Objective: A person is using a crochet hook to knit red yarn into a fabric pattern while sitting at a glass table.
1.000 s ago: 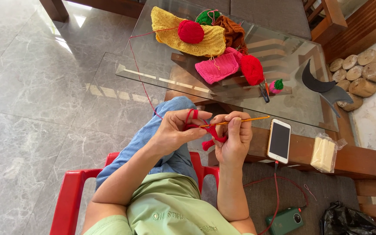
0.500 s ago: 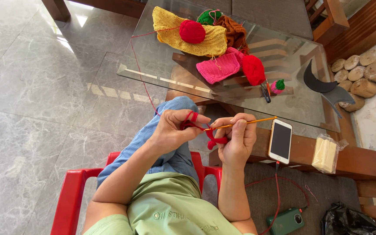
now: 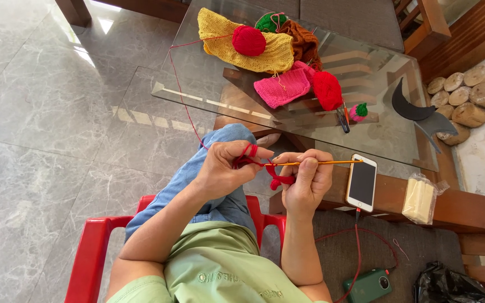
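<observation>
My left hand [image 3: 228,168] has red yarn [image 3: 182,95] wrapped around its fingers and pinches a small red crocheted piece [image 3: 280,180]. My right hand [image 3: 310,179] grips an orange crochet hook [image 3: 332,163] that points left into that piece. The yarn strand runs up from my left hand to a red yarn ball [image 3: 248,40] lying on a yellow knitted piece [image 3: 228,33] on the glass table [image 3: 197,95]. Both hands hover above my lap, in front of the table's near edge.
On the glass lie a pink knitted piece [image 3: 280,88], a second red ball [image 3: 328,90], brown and green yarn [image 3: 301,36], scissors [image 3: 342,118] and a small pink-green item [image 3: 358,111]. A phone [image 3: 361,182] on a cable and a plastic-wrapped block [image 3: 419,199] rest on a wooden ledge. I sit on a red chair [image 3: 91,258].
The hook has tilted from sloping up at its right end to nearly level. My hands have shifted slightly as the stitch is worked; the yarn stays taut.
</observation>
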